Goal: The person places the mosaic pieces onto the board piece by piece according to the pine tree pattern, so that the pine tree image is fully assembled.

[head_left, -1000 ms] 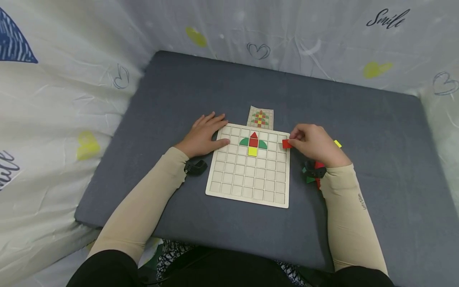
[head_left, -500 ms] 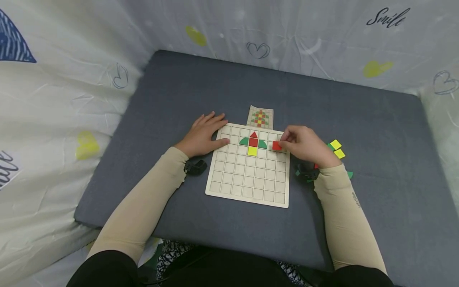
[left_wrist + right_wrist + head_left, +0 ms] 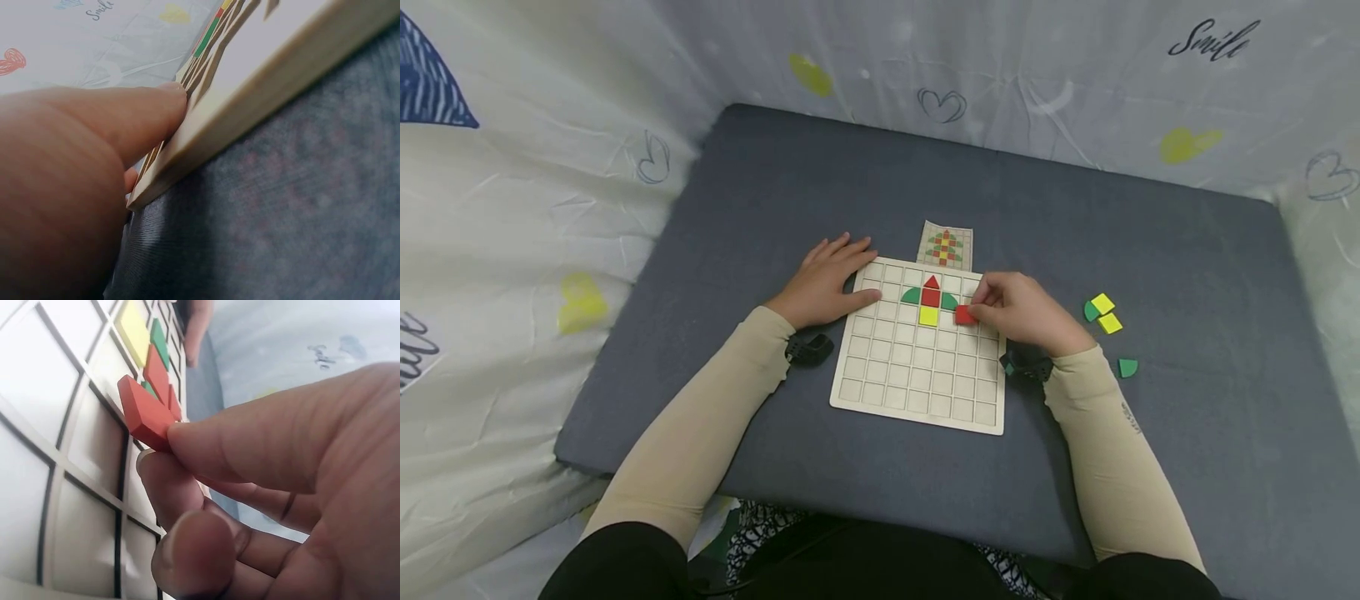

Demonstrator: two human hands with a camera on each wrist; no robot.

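A pale wooden grid board [image 3: 917, 375] lies on the table. Set in it are a red triangle [image 3: 932, 282], a red square [image 3: 930, 297], a yellow square [image 3: 928, 316] and a green quarter-round piece on either side of the red square. Between thumb and fingers my right hand [image 3: 1022, 310] pinches a second red square tile [image 3: 144, 415], tilted above the grid cells just right of the yellow square. My left hand [image 3: 827, 287] lies at the board's upper left corner, fingers straight, its thumb [image 3: 150, 112] resting on the edge.
A pattern card [image 3: 944, 247] lies beyond the board's far edge, partly covered by it. To the right are two yellow squares [image 3: 1107, 313] and green quarter-round pieces [image 3: 1127, 367] on the dark grey table [image 3: 820, 183]. A printed curtain [image 3: 880, 58] hangs behind.
My right hand has moved left over the board with the red square, from its right edge toward the yellow square. Loose pieces on the right have come into view. The left hand stays still.
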